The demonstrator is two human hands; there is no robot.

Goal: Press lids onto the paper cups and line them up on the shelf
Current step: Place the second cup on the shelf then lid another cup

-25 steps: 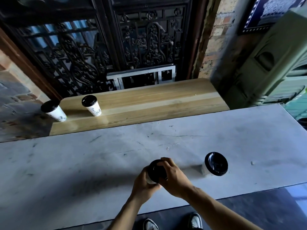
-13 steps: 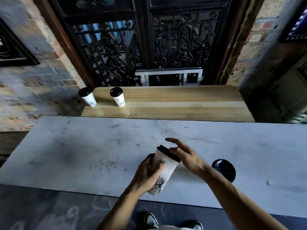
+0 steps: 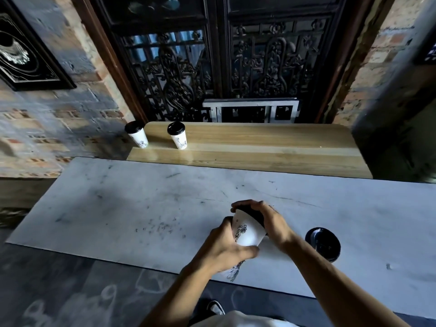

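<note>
Matt white paper cup (image 3: 247, 234) with an inked print, black plastic lid (image 3: 256, 214) on top. Table (image 3: 141, 208): pale stone, smooth but scuffed. At twelve o'clock, the wood shelf (image 3: 259, 147) gleams, varnished. Rough brick wall (image 3: 47, 128) at ten.

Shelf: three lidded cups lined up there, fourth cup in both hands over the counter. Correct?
Not quite: the head view shows two lidded cups on the shelf, not three. Left hand and right hand do hold another cup over the counter.

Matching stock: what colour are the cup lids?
Black, on white printed cups; head view shows the lids best.
</note>
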